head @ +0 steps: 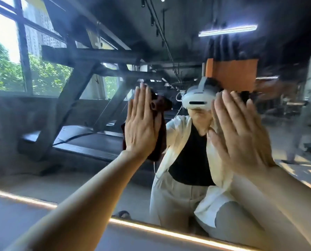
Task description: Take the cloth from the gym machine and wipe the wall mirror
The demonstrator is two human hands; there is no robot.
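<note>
The wall mirror (89, 178) fills the view and reflects the gym and a person in a white shirt wearing a headset. My left hand (141, 124) is raised with straight fingers and presses a dark red-brown cloth (160, 134) flat against the glass. The cloth sticks out to the right of and below the palm; most of it is hidden behind the hand. My right hand (241, 134) is flat on the mirror too, fingers straight and slightly spread, holding nothing.
A lit strip (169, 230) runs along the mirror's bottom edge. Reflected in the glass are a treadmill (82, 134) at left, large windows (6, 69) with trees outside, and an orange panel (232, 75) behind the person.
</note>
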